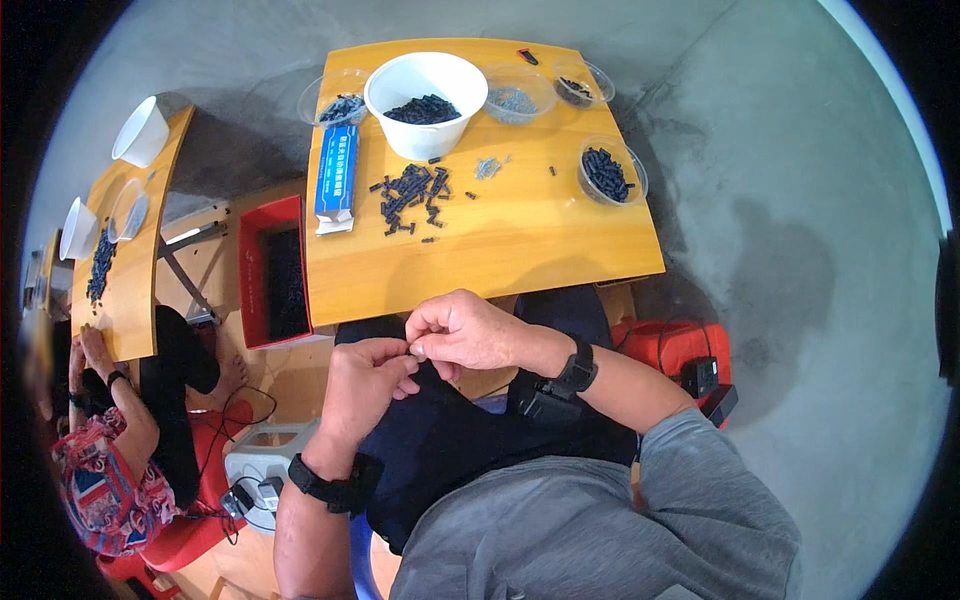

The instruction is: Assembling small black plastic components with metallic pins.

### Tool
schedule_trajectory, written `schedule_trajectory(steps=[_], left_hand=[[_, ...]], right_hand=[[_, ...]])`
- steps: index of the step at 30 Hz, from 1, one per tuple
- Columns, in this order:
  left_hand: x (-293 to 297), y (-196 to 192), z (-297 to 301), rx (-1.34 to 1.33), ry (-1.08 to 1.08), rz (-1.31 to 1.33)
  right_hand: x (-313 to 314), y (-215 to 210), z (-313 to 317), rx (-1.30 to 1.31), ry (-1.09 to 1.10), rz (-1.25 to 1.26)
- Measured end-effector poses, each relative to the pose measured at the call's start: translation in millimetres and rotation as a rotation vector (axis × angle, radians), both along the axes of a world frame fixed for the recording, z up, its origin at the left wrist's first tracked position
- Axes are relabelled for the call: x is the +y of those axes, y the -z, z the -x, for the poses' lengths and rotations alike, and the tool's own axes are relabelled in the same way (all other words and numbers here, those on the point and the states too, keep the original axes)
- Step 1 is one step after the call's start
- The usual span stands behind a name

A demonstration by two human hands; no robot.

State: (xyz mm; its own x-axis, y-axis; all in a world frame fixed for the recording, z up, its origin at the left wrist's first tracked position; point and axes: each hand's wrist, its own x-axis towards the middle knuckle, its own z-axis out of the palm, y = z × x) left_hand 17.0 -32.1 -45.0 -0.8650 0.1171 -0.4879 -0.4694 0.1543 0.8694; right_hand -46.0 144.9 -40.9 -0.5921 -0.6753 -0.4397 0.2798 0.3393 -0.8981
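Above my lap, just off the table's near edge, my left hand [365,385] and my right hand [468,335] meet fingertip to fingertip. Both are closed in a pinch around something too small to make out. On the wooden table [480,265] ahead lies a loose pile of short black cylindrical parts [408,195]. A few small clear or silvery pieces [488,167] lie to its right. Behind the pile stands a white bucket [425,135] with more black parts inside. A clear tub [610,175] of black parts sits at the right edge.
A blue and white box [337,180] lies at the table's left. Clear bowls of small parts [515,100] line the far side. A red bin [272,270] of dark pieces stands beside the table. At far left, another person [115,450] sits at a second table [145,250].
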Motion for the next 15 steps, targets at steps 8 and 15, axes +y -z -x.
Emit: schedule_trajectory(steps=[8,15], left_hand=[[2.5,0.6,1.2,-0.005,-0.085,-0.053],[-2.0,5.7,-1.5,0.008,-0.097,-0.038]], right_hand=[[78.9,69.5,117.7,0.638,0.492,-0.312],[91.3,72.3,157.7,1.001,0.359,-0.441]])
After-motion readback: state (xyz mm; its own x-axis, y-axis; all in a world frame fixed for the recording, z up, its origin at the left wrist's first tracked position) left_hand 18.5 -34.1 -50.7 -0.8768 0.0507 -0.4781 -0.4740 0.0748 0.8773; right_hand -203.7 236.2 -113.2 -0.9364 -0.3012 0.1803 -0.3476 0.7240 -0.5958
